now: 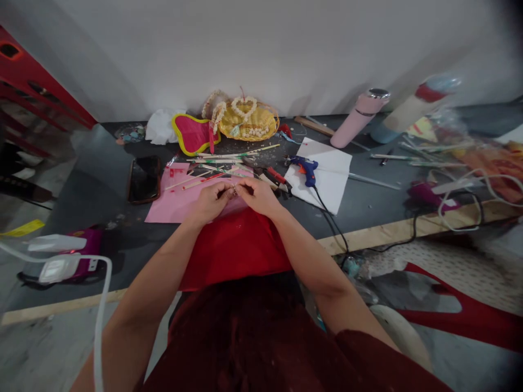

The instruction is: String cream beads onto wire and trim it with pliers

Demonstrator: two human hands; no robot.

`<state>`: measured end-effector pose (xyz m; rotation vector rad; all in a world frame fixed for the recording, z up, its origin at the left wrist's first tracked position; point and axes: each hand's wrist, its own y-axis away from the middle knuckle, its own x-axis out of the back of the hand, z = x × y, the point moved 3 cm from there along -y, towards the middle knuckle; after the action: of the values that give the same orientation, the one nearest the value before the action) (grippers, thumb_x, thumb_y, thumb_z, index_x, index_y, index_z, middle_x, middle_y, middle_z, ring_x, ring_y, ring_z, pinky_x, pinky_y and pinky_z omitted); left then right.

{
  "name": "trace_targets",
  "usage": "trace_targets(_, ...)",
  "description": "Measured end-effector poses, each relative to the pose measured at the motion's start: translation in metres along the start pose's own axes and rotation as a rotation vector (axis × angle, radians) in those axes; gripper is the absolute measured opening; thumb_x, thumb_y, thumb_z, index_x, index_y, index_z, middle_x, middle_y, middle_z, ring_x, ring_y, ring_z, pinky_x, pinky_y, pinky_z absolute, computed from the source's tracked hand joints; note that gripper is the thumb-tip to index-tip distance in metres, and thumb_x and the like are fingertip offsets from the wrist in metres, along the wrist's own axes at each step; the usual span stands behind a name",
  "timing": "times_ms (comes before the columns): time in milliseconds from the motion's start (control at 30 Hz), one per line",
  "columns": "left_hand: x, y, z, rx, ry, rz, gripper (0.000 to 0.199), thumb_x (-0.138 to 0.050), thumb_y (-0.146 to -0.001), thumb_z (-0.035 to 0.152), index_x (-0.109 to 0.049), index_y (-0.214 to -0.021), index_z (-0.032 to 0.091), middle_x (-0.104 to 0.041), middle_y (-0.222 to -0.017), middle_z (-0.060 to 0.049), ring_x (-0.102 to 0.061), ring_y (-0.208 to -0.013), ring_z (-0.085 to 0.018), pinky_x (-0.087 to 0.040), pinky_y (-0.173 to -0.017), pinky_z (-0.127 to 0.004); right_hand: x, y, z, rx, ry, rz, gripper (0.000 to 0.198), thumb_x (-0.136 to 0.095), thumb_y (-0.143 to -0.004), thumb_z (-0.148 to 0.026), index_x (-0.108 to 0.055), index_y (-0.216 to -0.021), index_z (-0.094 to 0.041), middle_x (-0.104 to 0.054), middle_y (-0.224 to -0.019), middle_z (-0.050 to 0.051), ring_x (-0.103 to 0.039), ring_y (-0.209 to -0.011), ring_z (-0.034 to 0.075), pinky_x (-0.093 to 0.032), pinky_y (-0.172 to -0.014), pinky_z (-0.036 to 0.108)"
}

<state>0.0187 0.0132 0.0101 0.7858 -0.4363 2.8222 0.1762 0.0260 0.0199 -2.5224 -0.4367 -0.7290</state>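
My left hand (pixel 212 202) and my right hand (pixel 260 197) meet fingertip to fingertip above the near edge of a pink sheet (pixel 174 207). Both are closed in a pinch around something small and pale, too tiny to make out. Beneath my wrists a red cloth (pixel 237 247) drapes over the table edge toward my lap. Just beyond my fingers lie several thin printed strips (pixel 220 160), with red-handled pliers (pixel 277 175) close to my right hand. A blue glue gun (pixel 305 167) rests on a white sheet (pixel 333 163) farther right.
At the back, a yellow wicker basket (pixel 249 133) holds strings of pale beads, beside a pink, yellow-edged pad (pixel 196 133). A phone (pixel 144 179) lies left. A pink bottle (pixel 355 120) stands back right. Purple power strips (pixel 87 250) with cords sit at both sides.
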Motion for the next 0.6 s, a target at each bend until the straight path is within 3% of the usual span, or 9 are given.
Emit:
trace_targets(133, -0.002, 0.0003, 0.0003, -0.009, -0.06, 0.005, 0.022, -0.05, -0.085, 0.031, -0.066, -0.091, 0.017, -0.069, -0.084, -0.003, -0.06, -0.074, -0.013, -0.046, -0.07, -0.026, 0.0006, 0.0001, 0.0009, -0.012, -0.005, -0.009, 0.019, -0.049, -0.087, -0.031, -0.06, -0.081, -0.017, -0.059, -0.072, 0.0, -0.048, -0.065, 0.011, -0.036, -0.062, 0.024)
trace_targets(300, -0.0003, 0.0013, 0.0032, 0.004, 0.044, 0.086, 0.025, -0.057, -0.082, 0.034, -0.065, -0.099, 0.017, -0.07, -0.096, -0.006, -0.063, -0.083, -0.015, -0.049, -0.076, -0.028, 0.0046, -0.001, 0.0041, -0.079, -0.07, 0.044, 0.02, -0.048, -0.087, -0.033, -0.059, -0.08, -0.018, -0.053, -0.066, -0.003, -0.045, -0.061, 0.011, -0.034, -0.058, 0.024)
trace_targets(600, 0.002, 0.0028, 0.0071, 0.006, 0.04, 0.138, 0.019, -0.058, -0.081, 0.031, -0.067, -0.091, 0.017, -0.07, -0.089, -0.005, -0.062, -0.078, -0.014, -0.049, -0.074, -0.027, 0.003, -0.0006, 0.0005, -0.088, -0.153, 0.054, 0.022, -0.049, -0.087, -0.034, -0.06, -0.079, -0.017, -0.054, -0.067, -0.003, -0.045, -0.061, 0.01, -0.034, -0.058, 0.023)
